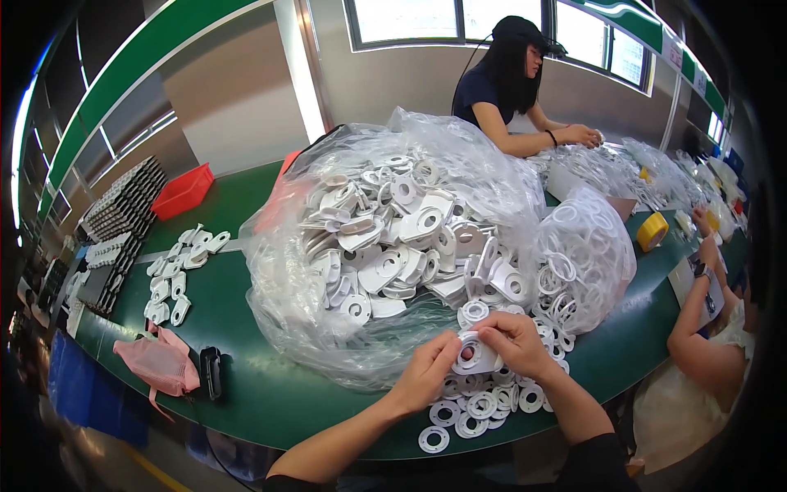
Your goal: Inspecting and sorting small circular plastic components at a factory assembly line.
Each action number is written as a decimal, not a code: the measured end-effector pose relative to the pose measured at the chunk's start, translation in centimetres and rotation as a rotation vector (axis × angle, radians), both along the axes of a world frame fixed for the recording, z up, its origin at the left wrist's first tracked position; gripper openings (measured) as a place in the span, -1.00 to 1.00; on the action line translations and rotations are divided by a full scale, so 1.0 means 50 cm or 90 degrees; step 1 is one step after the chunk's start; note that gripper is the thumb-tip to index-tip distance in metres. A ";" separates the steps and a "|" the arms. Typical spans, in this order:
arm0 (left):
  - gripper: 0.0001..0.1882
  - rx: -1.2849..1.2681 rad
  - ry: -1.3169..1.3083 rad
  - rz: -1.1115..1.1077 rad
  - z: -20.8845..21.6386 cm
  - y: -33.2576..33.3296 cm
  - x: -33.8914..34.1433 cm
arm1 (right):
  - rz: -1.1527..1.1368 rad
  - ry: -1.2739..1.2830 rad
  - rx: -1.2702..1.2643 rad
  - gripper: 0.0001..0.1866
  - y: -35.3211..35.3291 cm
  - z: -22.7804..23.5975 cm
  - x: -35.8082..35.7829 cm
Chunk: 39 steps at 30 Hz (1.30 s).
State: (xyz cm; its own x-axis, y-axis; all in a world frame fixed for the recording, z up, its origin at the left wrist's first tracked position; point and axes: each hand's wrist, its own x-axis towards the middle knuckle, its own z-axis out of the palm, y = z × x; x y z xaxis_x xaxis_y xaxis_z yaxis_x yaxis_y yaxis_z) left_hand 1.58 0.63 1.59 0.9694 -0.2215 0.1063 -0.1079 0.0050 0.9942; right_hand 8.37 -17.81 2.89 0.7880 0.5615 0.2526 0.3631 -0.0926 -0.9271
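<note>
Above the table's near edge, my two hands hold one white plastic part point(479, 361) with a round hole. My left hand point(425, 373) pinches its left side, and a fingertip shows through the hole. My right hand point(518, 344) is closed on its right side, thumb on top. Beneath them lies a loose pile of flat white rings point(482, 403). Just beyond is a large clear plastic bag point(266, 287), open and heaped with white plastic parts point(381, 271). A smaller clear bag of thin white rings point(584, 250) leans against its right side.
On the left of the green table point(246, 410) are a pink pouch point(160, 362), a black case point(211, 373), a group of white parts point(179, 275), a red bin point(184, 192) and stacked trays point(123, 205). Yellow tape point(652, 232) lies right. People work across point(508, 90) and at right point(709, 336).
</note>
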 end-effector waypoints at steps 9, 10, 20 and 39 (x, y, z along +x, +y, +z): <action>-0.73 0.227 -0.125 0.077 0.021 0.000 -0.001 | 0.047 -0.056 -0.099 -0.88 0.002 0.024 -0.010; -0.73 0.227 -0.124 0.086 0.019 0.001 0.000 | 0.043 -0.064 -0.124 -0.88 0.003 0.024 -0.011; -0.73 -0.023 -0.024 0.147 0.014 -0.025 -0.002 | -0.104 0.094 0.036 -0.92 0.016 -0.003 -0.029; -0.48 0.273 -0.079 -0.039 0.049 0.037 -0.006 | -0.057 -0.132 -0.090 -0.84 0.001 0.007 -0.002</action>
State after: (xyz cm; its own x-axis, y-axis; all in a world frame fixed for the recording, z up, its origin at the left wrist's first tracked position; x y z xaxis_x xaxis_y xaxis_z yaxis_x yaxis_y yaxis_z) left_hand 1.29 2.48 4.04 0.9390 -0.3270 0.1067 -0.2381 -0.3941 0.8877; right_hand 8.28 -17.76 3.26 0.7759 0.5327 0.3380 0.5282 -0.2556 -0.8097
